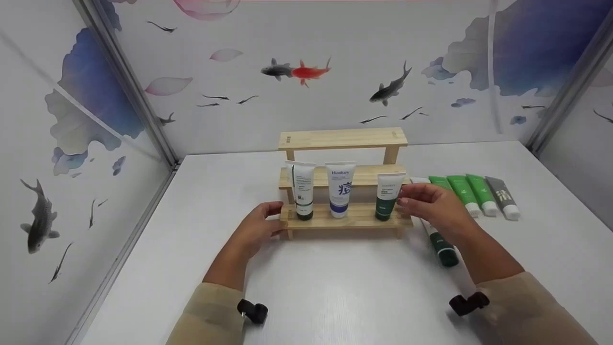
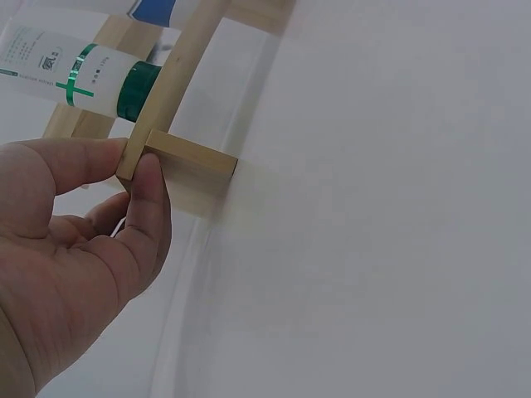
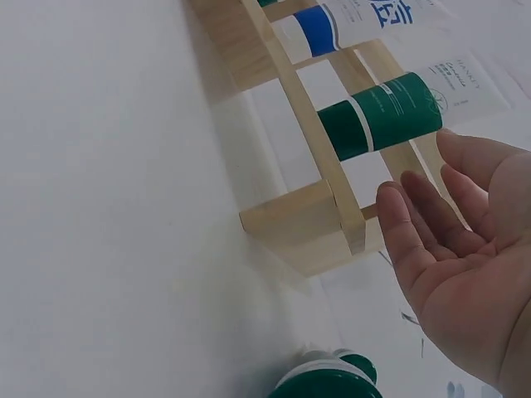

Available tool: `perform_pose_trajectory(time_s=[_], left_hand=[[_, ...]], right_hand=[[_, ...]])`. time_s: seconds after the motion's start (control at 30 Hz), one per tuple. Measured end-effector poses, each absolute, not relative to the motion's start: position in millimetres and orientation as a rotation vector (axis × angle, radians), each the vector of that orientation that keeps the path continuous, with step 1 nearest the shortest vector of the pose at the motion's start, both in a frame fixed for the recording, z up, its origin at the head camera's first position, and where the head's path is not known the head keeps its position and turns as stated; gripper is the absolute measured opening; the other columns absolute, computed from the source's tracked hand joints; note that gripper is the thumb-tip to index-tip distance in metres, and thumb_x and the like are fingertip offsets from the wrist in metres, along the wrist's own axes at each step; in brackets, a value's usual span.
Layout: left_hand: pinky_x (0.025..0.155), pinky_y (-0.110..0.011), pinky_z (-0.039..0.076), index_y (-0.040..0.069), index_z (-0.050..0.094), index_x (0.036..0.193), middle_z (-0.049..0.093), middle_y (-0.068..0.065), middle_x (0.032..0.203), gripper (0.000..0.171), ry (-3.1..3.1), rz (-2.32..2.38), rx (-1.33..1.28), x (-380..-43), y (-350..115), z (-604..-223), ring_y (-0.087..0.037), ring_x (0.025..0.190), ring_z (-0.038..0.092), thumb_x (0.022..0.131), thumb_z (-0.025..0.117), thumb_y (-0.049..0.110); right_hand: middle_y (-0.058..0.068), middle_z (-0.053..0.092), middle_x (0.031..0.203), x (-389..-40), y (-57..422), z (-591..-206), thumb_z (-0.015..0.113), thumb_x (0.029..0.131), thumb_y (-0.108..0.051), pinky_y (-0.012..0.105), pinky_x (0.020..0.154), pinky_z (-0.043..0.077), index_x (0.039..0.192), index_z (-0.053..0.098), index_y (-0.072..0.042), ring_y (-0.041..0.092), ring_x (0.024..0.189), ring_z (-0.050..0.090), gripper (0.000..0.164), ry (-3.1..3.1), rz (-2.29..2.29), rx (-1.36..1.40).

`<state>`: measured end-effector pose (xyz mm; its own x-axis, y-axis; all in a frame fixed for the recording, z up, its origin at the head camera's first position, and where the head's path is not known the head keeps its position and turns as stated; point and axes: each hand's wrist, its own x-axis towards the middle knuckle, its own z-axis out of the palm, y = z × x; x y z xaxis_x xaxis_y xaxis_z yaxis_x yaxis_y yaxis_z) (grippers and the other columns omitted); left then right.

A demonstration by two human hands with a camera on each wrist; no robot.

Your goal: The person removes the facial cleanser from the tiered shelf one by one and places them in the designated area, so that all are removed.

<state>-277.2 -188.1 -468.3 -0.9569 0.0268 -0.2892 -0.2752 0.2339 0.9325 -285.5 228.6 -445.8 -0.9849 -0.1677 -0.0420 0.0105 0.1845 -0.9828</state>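
A three-step wooden rack [image 1: 342,137] bears three upright tubes on its lowest step. My left hand [image 1: 258,223] pinches the left end of that step between thumb and fingers; the left wrist view shows the grip at the board's corner. Closest to it is a white tube with a dark green cap [image 1: 301,191]. In the middle stands a white tube with a blue cap [image 1: 340,189]. My right hand [image 3: 465,249] is beside the white-and-green tube [image 3: 386,114] at the right end, thumb tip right at its side, the other fingers loosely bent around nothing.
Right of the rack, several tubes lie on the white table [image 1: 345,287]: green ones [image 1: 462,194], a grey one [image 1: 503,197], and a white one with a dark green end [image 1: 445,249] partly under my right hand. A printed wall panel [image 1: 335,38] rises behind.
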Motion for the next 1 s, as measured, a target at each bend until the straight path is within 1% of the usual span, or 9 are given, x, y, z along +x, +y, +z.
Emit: perform_pose_trajectory(time_s=[0.03, 0.07, 0.17, 0.23, 0.3, 0.4, 0.5, 0.8, 1.0], left_hand=[[0.113, -0.04, 0.056, 0.01, 0.049, 0.157, 0.049, -0.011, 0.163, 0.062, 2.264, 1.789, -0.232, -278, -188, -468, -0.027, 0.138, 0.062, 0.098, 0.068, 0.005], [0.114, -0.04, 0.056, 0.01, 0.049, 0.157, 0.049, -0.01, 0.163, 0.062, 2.264, 1.789, -0.235, -278, -188, -468, -0.026, 0.138, 0.062, 0.098, 0.069, 0.005], [0.114, -0.04, 0.056, 0.01, 0.048, 0.157, 0.049, -0.01, 0.163, 0.063, 2.268, 1.786, -0.235, -278, -188, -468, -0.027, 0.139, 0.061, 0.098, 0.068, 0.005], [0.114, -0.041, 0.056, 0.009, 0.048, 0.158, 0.049, -0.011, 0.163, 0.063, 2.269, 1.787, -0.226, -278, -188, -468, -0.027, 0.139, 0.061, 0.098, 0.068, 0.005], [0.114, -0.041, 0.056, 0.01, 0.048, 0.157, 0.049, -0.01, 0.163, 0.062, 2.268, 1.785, -0.227, -278, -188, -468, -0.027, 0.139, 0.061, 0.098, 0.068, 0.005], [0.113, -0.04, 0.056, 0.009, 0.049, 0.157, 0.05, -0.01, 0.163, 0.062, 2.264, 1.787, -0.222, -277, -188, -468, -0.027, 0.139, 0.062, 0.098, 0.069, 0.006], [0.112, -0.04, 0.057, 0.009, 0.05, 0.155, 0.051, -0.01, 0.162, 0.061, 2.253, 1.793, -0.23, -277, -189, -468, -0.027, 0.138, 0.061, 0.098, 0.069, 0.005], [0.116, -0.041, 0.055, 0.01, 0.049, 0.156, 0.05, -0.011, 0.162, 0.061, 2.278, 1.776, -0.236, -277, -188, -470, -0.027, 0.139, 0.061, 0.098, 0.068, 0.005], [0.117, -0.042, 0.054, 0.01, 0.049, 0.157, 0.05, -0.01, 0.162, 0.062, 2.276, 1.782, -0.242, -277, -187, -468, -0.027, 0.14, 0.061, 0.098, 0.068, 0.005]], right_hand=[[-0.007, 0.076, 0.125, -285, 227, -446, 0.085, 0.093, -0.03, 0.026, 0.097, 0.063, 0.139, 0.065, -0.006, 0.011, 0.116, 0.074, 0.055, 2.317, -1.906, -0.158], [-0.005, 0.075, 0.127, -285, 225, -445, 0.085, 0.093, -0.031, 0.027, 0.097, 0.063, 0.138, 0.066, -0.008, 0.013, 0.117, 0.073, 0.054, 2.33, -1.895, -0.162], [0.0, 0.072, 0.134, -283, 220, -444, 0.083, 0.095, -0.032, 0.03, 0.098, 0.064, 0.141, 0.064, -0.009, 0.02, 0.122, 0.072, 0.055, 2.353, -1.886, -0.164], [0.002, 0.07, 0.135, -281, 217, -443, 0.082, 0.096, -0.032, 0.032, 0.099, 0.064, 0.142, 0.063, -0.01, 0.021, 0.122, 0.072, 0.055, 2.352, -1.902, -0.156], [0.0, 0.07, 0.134, -279, 215, -442, 0.082, 0.096, -0.032, 0.032, 0.1, 0.064, 0.142, 0.062, -0.011, 0.018, 0.121, 0.071, 0.054, 2.347, -1.928, -0.146], [-0.004, 0.07, 0.129, -276, 211, -440, 0.081, 0.097, -0.032, 0.027, 0.099, 0.063, 0.141, 0.063, -0.012, 0.013, 0.119, 0.07, 0.052, 2.347, -1.975, -0.138], [-0.006, 0.071, 0.126, -275, 208, -439, 0.08, 0.097, -0.033, 0.022, 0.098, 0.062, 0.139, 0.063, -0.012, 0.01, 0.117, 0.07, 0.05, 2.345, -2.026, -0.142], [-0.001, 0.07, 0.126, -273, 201, -438, 0.078, 0.099, -0.037, 0.02, 0.098, 0.061, 0.138, 0.063, -0.011, 0.012, 0.118, 0.07, 0.05, 2.385, -2.028, -0.134], [-0.002, 0.07, 0.124, -271, 202, -436, 0.077, 0.099, -0.038, 0.02, 0.097, 0.061, 0.135, 0.064, -0.011, 0.011, 0.118, 0.069, 0.047, 2.417, -2.018, -0.133]])
